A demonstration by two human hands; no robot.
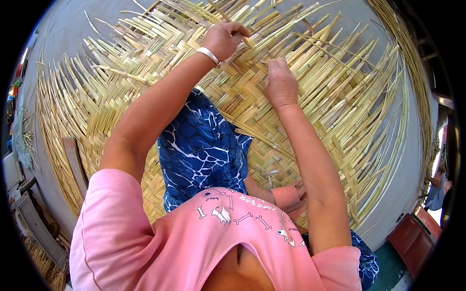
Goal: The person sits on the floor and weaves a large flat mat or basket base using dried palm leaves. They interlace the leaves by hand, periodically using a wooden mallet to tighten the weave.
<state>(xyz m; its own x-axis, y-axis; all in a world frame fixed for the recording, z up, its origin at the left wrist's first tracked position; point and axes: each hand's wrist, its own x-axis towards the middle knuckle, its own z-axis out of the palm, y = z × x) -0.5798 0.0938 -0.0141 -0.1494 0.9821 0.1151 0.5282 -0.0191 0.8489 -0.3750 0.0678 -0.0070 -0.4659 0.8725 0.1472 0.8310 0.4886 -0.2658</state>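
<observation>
At left, one wooden board (74, 165) lies on the single woven mat (242, 92), which spreads over the floor (416, 131), its unwoven ends fanning far, left and right. The left hand (224, 40) reaches far and rightward, one pale bracelet (208, 55) at its wrist, fingers curled round one strip (218, 8) whose long axis slants from far left to near right. The right hand (281, 83), a little nearer, points far with bent fingers above the mat; whether it grips anything, I cannot tell.
</observation>
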